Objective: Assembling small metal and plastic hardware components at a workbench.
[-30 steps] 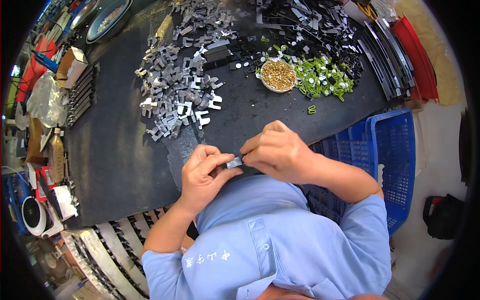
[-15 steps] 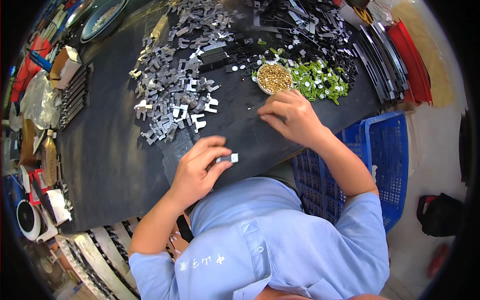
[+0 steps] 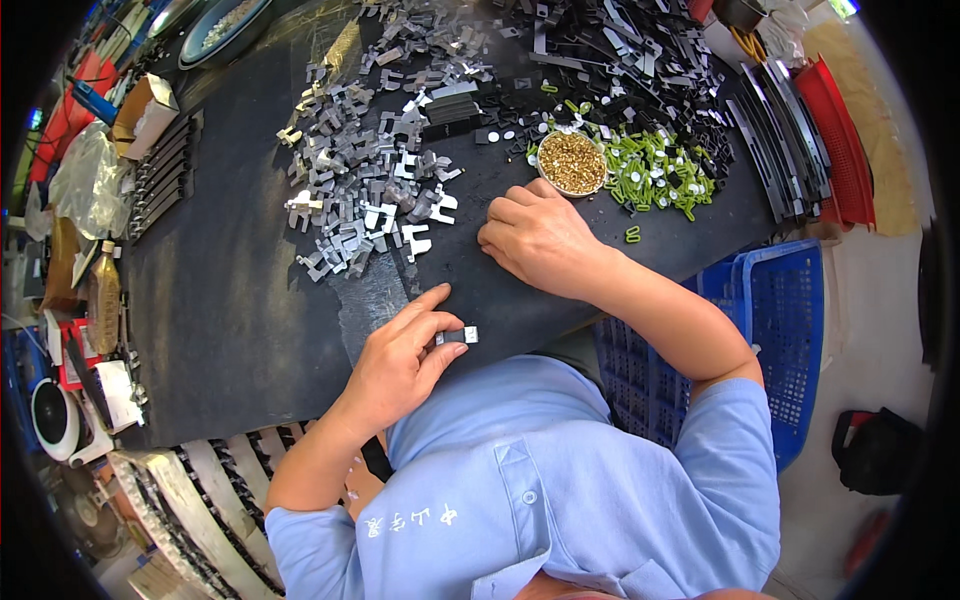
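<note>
My left hand (image 3: 405, 355) rests at the table's near edge, thumb and fingers pinched on a small metal bracket (image 3: 466, 336) with a shiny silver end. The rest of that bracket is dark and partly covered by my fingers. To its right and farther off, my right hand (image 3: 540, 240) is lowered to the tabletop with its fingers curled under. Its fingertips and whatever they hold are hidden. Just beyond this hand stands a round dish of small brass-coloured pieces (image 3: 571, 163). Green loop-shaped parts (image 3: 655, 170) and small white discs lie beside the dish.
A heap of grey metal brackets (image 3: 370, 180) covers the middle of the dark table (image 3: 220, 320). Behind lie black strips and plates (image 3: 640, 60). Blue plastic crates (image 3: 775, 330) stand at the right, below a red basket (image 3: 840, 140). A bottle (image 3: 104, 290) is at far left.
My right hand has moved left and turned knuckles-up over the spot where a small white piece lay. A single green loop is now uncovered behind it. My left hand keeps its pinch on the bracket.
</note>
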Motion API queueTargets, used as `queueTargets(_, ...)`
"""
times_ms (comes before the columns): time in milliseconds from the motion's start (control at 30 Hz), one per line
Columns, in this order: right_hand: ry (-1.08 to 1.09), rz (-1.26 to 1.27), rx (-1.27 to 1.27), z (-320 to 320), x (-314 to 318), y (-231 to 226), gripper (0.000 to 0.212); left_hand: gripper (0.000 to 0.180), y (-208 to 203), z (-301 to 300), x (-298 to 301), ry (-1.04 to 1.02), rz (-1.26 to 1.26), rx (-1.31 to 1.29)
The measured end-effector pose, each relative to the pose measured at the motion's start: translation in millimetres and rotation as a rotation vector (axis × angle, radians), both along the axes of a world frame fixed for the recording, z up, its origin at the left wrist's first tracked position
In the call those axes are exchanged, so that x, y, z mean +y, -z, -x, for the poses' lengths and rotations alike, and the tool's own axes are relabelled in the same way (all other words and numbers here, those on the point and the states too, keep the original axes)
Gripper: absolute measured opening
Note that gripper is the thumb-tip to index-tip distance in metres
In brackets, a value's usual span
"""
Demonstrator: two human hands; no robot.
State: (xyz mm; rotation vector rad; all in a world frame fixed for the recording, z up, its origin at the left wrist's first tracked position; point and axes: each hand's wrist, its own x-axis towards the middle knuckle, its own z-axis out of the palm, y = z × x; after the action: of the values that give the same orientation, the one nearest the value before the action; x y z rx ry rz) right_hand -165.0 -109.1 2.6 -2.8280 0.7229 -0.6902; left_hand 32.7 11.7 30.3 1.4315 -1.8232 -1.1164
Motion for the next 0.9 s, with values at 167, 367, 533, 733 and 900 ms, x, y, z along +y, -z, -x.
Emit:
queueTargets(167,0.033,-0.044,0.158,0.3,11.1,-5.7,0.008,0.020,6.1,-4.8,0.1,-0.036,0.058,0.065)
queueTargets(367,-0.030,0.168,0.070,5.9,30.5,1.9,0.006,0.021,22.8,2.1,2.6,-0.046,0.258,0.006)
queueTargets(533,0.048,0.053,0.116,-11.8,13.4,-12.2,0.008,0.021,23.2,6.8,5.2,-0.076,0.275,0.005)
queueTargets(733,0.048,0.274,0.531,-43.5,15.5,-21.9,0.010,0.020,26.5,9.9,3.7,-0.090,0.293,0.023)
queueTargets(900,-0.054,0.195,0.307,-25.2,7.0,-16.6,0.008,0.018,26.2,9.3,2.1,-0.122,0.278,0.020)
